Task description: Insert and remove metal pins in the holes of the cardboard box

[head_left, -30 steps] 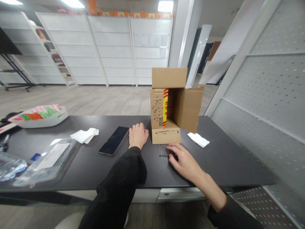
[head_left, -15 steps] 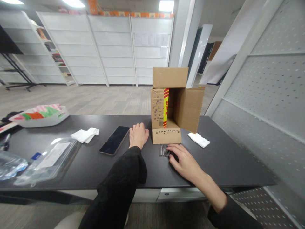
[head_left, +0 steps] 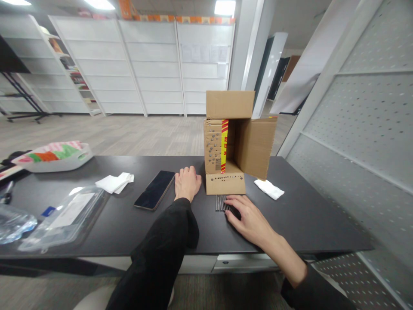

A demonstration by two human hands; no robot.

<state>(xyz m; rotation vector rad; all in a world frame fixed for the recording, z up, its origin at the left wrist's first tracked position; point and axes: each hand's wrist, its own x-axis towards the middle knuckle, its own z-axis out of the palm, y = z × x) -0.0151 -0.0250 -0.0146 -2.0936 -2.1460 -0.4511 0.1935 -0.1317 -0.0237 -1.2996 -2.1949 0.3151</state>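
Observation:
Several thin metal rods (head_left: 219, 203), perhaps nails, lie side by side on the dark table, just before the front flap of a cardboard box (head_left: 213, 185). My right hand (head_left: 248, 216) rests at the right end of that row, fingertips on or against the rods, thumb apart from the fingers; it partly hides them. Left of the box, my left hand (head_left: 187, 183) lies on the table with fingers curled under, beside a black phone (head_left: 155, 190). The box stands open towards me, its left flap dotted with small grey round spots and its front flap with a row of dark holes.
A folded white tissue (head_left: 269, 189) lies right of the box, another tissue (head_left: 115, 183) left of the phone. Further left are a clear plastic case (head_left: 69, 217), a plastic bottle (head_left: 16, 224) and a white basket (head_left: 64, 163). A perforated panel (head_left: 364, 129) borders the right side.
My right hand has shifted very slightly left along the rods. My left hand stays in place.

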